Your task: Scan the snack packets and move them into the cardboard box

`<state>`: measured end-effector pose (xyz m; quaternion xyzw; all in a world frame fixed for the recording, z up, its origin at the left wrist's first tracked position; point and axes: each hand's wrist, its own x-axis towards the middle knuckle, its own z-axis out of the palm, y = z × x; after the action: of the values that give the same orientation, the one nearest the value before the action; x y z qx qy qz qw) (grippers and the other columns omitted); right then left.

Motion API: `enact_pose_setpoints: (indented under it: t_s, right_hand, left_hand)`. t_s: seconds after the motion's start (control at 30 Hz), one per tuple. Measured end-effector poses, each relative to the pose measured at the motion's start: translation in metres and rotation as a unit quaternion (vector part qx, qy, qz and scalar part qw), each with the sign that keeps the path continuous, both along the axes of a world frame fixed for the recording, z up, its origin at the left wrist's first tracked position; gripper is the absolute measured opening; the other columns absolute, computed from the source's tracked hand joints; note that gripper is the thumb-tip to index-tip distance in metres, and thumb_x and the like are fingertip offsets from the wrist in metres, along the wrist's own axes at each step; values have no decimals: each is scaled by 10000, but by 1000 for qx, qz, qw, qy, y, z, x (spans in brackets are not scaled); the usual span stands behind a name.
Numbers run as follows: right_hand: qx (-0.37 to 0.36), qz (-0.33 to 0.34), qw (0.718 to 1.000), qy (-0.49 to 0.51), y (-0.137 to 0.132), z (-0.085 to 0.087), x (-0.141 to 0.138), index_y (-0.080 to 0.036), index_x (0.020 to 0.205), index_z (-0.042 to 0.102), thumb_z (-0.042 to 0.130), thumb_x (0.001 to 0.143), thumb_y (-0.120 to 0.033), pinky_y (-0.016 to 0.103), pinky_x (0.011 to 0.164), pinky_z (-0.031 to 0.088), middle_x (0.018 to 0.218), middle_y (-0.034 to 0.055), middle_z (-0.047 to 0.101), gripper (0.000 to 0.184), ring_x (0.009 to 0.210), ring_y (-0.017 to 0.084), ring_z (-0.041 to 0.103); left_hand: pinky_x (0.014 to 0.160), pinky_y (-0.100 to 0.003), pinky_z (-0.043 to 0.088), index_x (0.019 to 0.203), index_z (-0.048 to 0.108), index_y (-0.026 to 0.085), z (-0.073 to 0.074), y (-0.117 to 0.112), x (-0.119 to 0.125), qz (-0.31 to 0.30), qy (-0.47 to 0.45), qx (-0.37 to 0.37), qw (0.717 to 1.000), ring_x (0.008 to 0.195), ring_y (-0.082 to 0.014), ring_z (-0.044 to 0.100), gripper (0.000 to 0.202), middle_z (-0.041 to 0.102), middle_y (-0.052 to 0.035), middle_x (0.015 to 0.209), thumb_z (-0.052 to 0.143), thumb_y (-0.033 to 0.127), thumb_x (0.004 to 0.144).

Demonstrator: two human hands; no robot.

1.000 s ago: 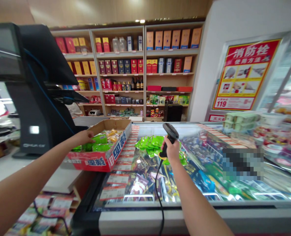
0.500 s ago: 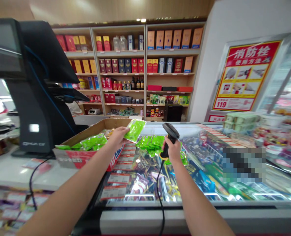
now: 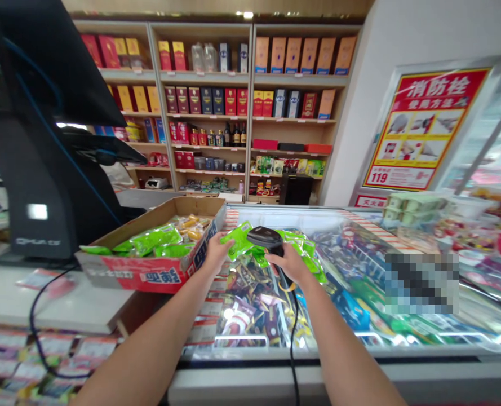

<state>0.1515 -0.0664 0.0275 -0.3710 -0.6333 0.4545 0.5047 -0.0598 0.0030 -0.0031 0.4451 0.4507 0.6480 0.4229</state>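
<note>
Pinched in my left hand [image 3: 217, 252] is a green snack packet [image 3: 238, 239], held over the glass top of a chest freezer [image 3: 250, 304]. My right hand [image 3: 291, 262] is wrapped round a black barcode scanner [image 3: 266, 239], whose head tilts left, close to the packet. The scanner's cable [image 3: 295, 344] hangs down over the freezer's front edge. More green packets [image 3: 307, 251] lie on the glass behind and beside my right hand, partly hidden by it. To the left, an open cardboard box [image 3: 144, 273] holds several green packets and some orange-yellow ones.
A black checkout monitor [image 3: 43, 169] stands on the white counter [image 3: 93, 307] at left. Shelves [image 3: 250, 79] of boxed goods and bottles line the back. On the right are egg cartons [image 3: 415, 207], plastic tubs and a blurred-out patch. A red wall poster [image 3: 428, 129] hangs above.
My left hand has moved the green packet down and right, closer to the scanner. My right hand has brought the scanner left and lower, turning its head toward the packet. The view has shifted slightly.
</note>
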Motion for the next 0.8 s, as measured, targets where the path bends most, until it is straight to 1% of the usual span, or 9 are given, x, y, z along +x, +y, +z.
enact_pose_setpoints:
  t_s: [0.07, 0.13, 0.23, 0.33, 0.43, 0.6, 0.67, 0.7, 0.8]
  right_hand:
    - [-2, 0, 1000, -9, 0, -2, 0, -164, 637, 622, 699, 666, -244, 210, 352, 367, 383, -45, 534, 114, 295, 102, 447]
    - [-6, -2, 1000, -2, 1, -4, 0, -163, 652, 622, 704, 658, -242, 211, 347, 367, 394, -42, 543, 114, 296, 106, 455]
    - [-3, -1, 1000, -5, 2, -4, 1, -160, 660, 624, 702, 658, -240, 213, 349, 373, 397, -42, 546, 112, 296, 109, 462]
    - [8, 6, 1000, -23, 3, -3, 1, -166, 603, 606, 675, 676, -240, 210, 350, 368, 374, -43, 529, 125, 289, 104, 450]
    - [9, 7, 1000, -18, 3, -3, 2, -174, 563, 595, 665, 682, -250, 212, 342, 359, 364, -39, 524, 158, 283, 105, 439]
    - [0, 7, 1000, -5, 3, -4, 1, -175, 572, 595, 672, 676, -264, 217, 335, 368, 368, -35, 524, 158, 290, 108, 443]
    - [0, -12, 1000, 16, 3, -4, 0, -173, 600, 600, 681, 672, -278, 224, 332, 383, 385, -40, 529, 150, 295, 112, 452]
    - [0, -33, 999, 34, 4, -4, 0, -172, 622, 605, 688, 670, -290, 227, 331, 391, 399, -42, 535, 152, 301, 114, 461]
    - [-14, -130, 983, 132, 10, -2, 3, -167, 677, 603, 712, 657, -341, 234, 328, 407, 442, -39, 559, 206, 320, 120, 485]
  left_hand:
    - [509, -221, 431, 749, 620, 143, -2, 2, 0, 35, 34, 22, 999, 541, -127, 561, 297, 609, 19, 595, 719, 220, 480]
    - [505, -217, 422, 753, 618, 148, -4, 3, 0, 49, 57, 27, 997, 537, -124, 550, 261, 597, 22, 592, 684, 199, 506]
    - [493, -216, 402, 760, 615, 152, -4, 2, 1, 54, 78, 19, 995, 520, -122, 531, 244, 581, 26, 581, 664, 183, 523]
    - [494, -219, 395, 755, 612, 156, -2, -1, 2, 56, 81, 19, 995, 522, -126, 524, 244, 576, 26, 577, 668, 177, 518]
    - [494, -222, 388, 741, 612, 157, 1, -4, 3, 58, 82, 15, 995, 520, -127, 518, 233, 573, 26, 573, 667, 176, 516]
    - [500, -226, 393, 736, 616, 155, 4, -6, 4, 57, 74, 11, 996, 515, -128, 522, 246, 572, 27, 567, 692, 192, 505]
    - [506, -228, 403, 726, 614, 152, 3, -6, 4, 45, 64, 10, 997, 519, -130, 533, 275, 584, 23, 577, 728, 222, 485]
    - [511, -229, 409, 715, 612, 150, 1, -6, 4, 39, 59, 10, 997, 522, -130, 539, 292, 588, 22, 582, 747, 243, 473]
    - [519, -232, 424, 707, 606, 145, -3, -7, 6, 18, 24, 2, 1000, 524, -130, 554, 367, 592, 25, 583, 795, 299, 432]
